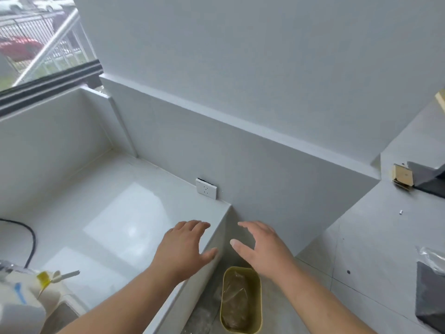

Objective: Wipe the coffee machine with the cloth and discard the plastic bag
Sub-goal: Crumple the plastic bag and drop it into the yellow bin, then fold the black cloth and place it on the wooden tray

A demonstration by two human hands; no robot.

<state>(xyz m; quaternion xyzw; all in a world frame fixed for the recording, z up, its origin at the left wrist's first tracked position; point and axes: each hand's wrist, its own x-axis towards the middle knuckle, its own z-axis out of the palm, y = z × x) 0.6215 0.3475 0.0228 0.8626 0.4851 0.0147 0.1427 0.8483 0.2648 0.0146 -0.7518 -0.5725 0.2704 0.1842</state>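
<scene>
Left hand (185, 247): fingers spread and relaxed, holding nothing, over the edge of the glossy white countertop (108, 213); contact cannot be confirmed. Right hand (262, 249): just beside it, fingers apart, empty. Beneath the right wrist stands an olive-yellow oval plastic bin (259, 297). The crumpled clear plastic bag (234, 300) lies inside it.

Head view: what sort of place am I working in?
Probably a kitchen or pantry corner: a glossy white countertop with a white wall socket at its back edge, a yellow oval plastic bin on the floor holding a clear plastic bag, and a window onto railings and parked cars.
</scene>
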